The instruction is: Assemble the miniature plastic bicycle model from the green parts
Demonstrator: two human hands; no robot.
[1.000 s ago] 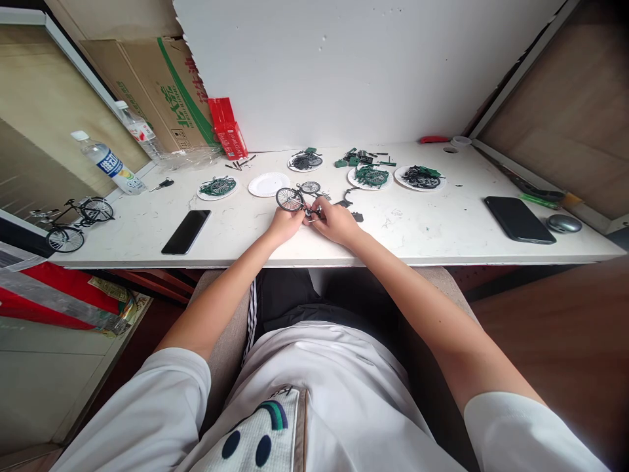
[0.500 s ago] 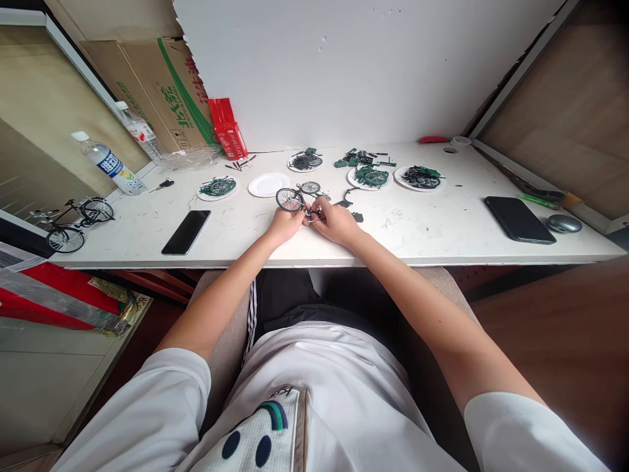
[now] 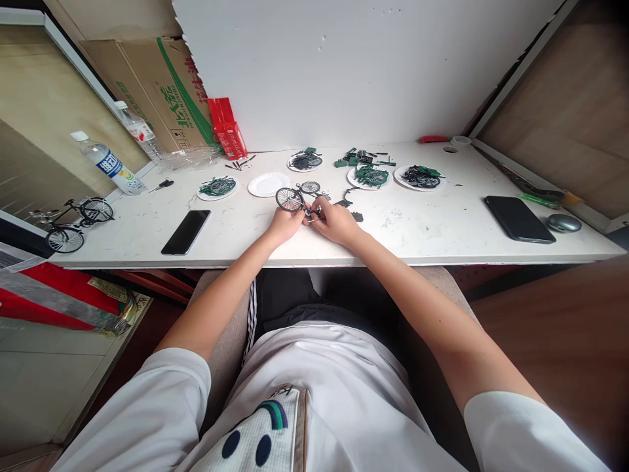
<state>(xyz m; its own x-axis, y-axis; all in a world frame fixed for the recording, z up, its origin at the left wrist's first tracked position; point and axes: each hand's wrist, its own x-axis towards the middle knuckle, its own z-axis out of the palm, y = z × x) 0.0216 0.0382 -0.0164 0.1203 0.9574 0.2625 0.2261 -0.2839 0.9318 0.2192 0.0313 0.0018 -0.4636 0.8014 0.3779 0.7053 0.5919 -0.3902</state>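
A small black model bicycle (image 3: 289, 198) is held tilted just above the table, its two spoked wheels showing beyond my fingers. My left hand (image 3: 285, 225) is closed around its near part. My right hand (image 3: 335, 221) is closed too, its fingertips pinched at the same model beside the left fingers; whether a tiny part sits between them is hidden. Small dark pieces (image 3: 358, 216) lie just right of my right hand. Behind the hands stands a white paper plate (image 3: 269, 185).
Paper plates with green and black bicycle parts (image 3: 372, 176) stand along the back. A finished-looking model bicycle (image 3: 73, 223) is at far left, near a bottle (image 3: 111, 164). One phone (image 3: 185, 233) lies left, another phone (image 3: 519, 219) right, beside a grey mouse-like object (image 3: 564, 223).
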